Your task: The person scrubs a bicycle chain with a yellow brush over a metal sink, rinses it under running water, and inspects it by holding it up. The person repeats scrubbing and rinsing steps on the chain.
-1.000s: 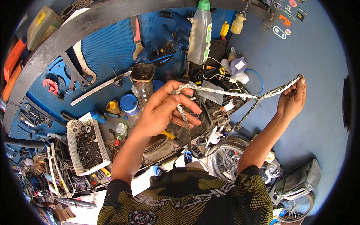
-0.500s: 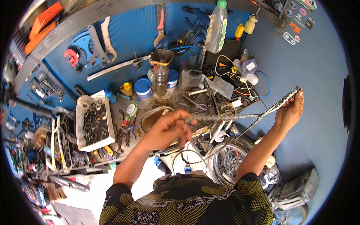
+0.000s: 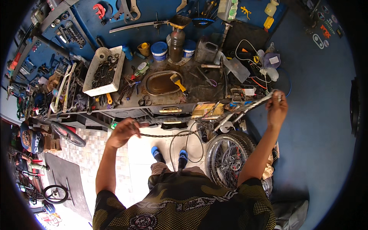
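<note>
On the workbench (image 3: 165, 101) before you lies the oval tray (image 3: 163, 93), with the paintbrush (image 3: 178, 84) across its right side and the basket (image 3: 99, 92) to its left. The bicycle chain (image 3: 257, 102) runs between your left hand (image 3: 124, 132) and right hand (image 3: 276, 109).

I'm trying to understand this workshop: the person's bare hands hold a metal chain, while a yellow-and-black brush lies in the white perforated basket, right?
Not in the basket: the head view shows the yellow-and-black brush across the right rim of the oval metal tray. The left hand and right hand do hold the metal chain.
</note>
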### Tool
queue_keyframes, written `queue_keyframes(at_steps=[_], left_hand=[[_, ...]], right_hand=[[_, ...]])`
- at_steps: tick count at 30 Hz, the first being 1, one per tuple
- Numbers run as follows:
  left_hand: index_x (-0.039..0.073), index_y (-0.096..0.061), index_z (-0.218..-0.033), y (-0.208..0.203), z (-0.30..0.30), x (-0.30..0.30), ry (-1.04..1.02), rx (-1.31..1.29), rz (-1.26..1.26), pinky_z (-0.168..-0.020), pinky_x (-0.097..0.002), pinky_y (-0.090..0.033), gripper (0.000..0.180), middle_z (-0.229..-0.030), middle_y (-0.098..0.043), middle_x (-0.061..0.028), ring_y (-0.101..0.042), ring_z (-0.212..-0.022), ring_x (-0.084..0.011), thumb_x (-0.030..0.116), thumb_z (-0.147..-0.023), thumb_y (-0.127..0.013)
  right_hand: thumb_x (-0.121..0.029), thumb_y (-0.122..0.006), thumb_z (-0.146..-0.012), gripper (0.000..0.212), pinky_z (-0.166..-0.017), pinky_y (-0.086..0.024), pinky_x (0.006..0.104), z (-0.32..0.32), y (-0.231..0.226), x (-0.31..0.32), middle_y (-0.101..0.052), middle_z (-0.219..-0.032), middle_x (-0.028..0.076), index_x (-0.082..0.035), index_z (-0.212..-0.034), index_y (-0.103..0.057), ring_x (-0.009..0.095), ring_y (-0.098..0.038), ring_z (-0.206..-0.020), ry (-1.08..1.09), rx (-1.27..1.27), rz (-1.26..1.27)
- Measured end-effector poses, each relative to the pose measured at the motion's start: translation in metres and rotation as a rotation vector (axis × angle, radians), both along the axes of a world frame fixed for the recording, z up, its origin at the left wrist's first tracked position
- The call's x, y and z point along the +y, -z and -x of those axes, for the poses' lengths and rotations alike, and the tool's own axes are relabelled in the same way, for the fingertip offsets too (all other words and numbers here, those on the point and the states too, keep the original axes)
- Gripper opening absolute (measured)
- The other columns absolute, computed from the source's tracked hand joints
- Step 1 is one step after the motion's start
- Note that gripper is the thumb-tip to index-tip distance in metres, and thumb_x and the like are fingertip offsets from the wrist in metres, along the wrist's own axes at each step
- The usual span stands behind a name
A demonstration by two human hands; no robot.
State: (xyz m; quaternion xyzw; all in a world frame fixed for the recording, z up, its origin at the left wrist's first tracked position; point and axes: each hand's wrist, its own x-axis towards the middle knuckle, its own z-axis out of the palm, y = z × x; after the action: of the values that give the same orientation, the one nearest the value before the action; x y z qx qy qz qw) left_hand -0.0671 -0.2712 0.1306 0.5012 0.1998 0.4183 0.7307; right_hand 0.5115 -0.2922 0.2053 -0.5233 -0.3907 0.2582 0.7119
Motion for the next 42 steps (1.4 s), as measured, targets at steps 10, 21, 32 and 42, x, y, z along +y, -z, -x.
queue_keyframes(at_steps=[10, 21, 32, 42], left_hand=[[0.01, -0.019, -0.17, -0.147, 0.028, -0.057, -0.311, 0.087, -0.206, -0.09, -0.0463, -0.062, 0.068, -0.088, -0.057, -0.0106, -0.065, -0.081, -0.0236, 0.015, -0.111, -0.051], [0.014, -0.04, -0.164, -0.181, 0.073, -0.125, -0.412, 0.29, -0.004, -0.05, -0.0278, -0.049, 0.052, -0.092, -0.067, -0.0092, -0.062, -0.062, -0.0149, 0.016, -0.113, -0.051], [-0.001, -0.057, -0.141, -0.177, 0.15, -0.2, -0.444, 0.159, 0.149, -0.039, -0.018, -0.028, 0.034, -0.083, -0.057, -0.0026, -0.035, -0.047, -0.0033, 0.013, -0.112, -0.052], [-0.003, -0.059, -0.142, -0.268, 0.204, -0.259, -0.535, 0.095, -0.206, -0.038, -0.0167, -0.025, 0.035, -0.08, -0.057, -0.0037, -0.035, -0.047, -0.0014, 0.012, -0.111, -0.053]], right_hand=[[-0.025, -0.068, -0.106, 0.029, -0.064, -0.052, 0.0306, 0.135, 0.165, -0.035, -0.072, -0.084, 0.005, -0.002, -0.123, -0.071, 0.013, -0.066, -0.073, -0.671, -0.246, 0.566], [-0.008, -0.068, -0.102, 0.02, -0.077, -0.052, 0.0345, 0.378, 0.01, -0.07, -0.066, -0.1, 0.007, -0.008, -0.121, -0.074, 0.021, -0.066, -0.09, -1.08, -0.73, -0.174], [-0.014, -0.066, -0.106, 0.014, -0.074, -0.045, 0.0242, 0.444, -0.038, -0.122, -0.063, -0.091, -0.002, -0.005, -0.115, -0.07, 0.007, -0.055, -0.079, -1.01, -0.454, -0.175], [-0.019, -0.069, -0.102, 0.021, -0.081, -0.055, 0.0374, 0.45, 0.184, -0.091, -0.077, -0.098, 0.009, -0.007, -0.118, -0.074, 0.022, -0.071, -0.088, -0.967, -0.692, 0.406]])
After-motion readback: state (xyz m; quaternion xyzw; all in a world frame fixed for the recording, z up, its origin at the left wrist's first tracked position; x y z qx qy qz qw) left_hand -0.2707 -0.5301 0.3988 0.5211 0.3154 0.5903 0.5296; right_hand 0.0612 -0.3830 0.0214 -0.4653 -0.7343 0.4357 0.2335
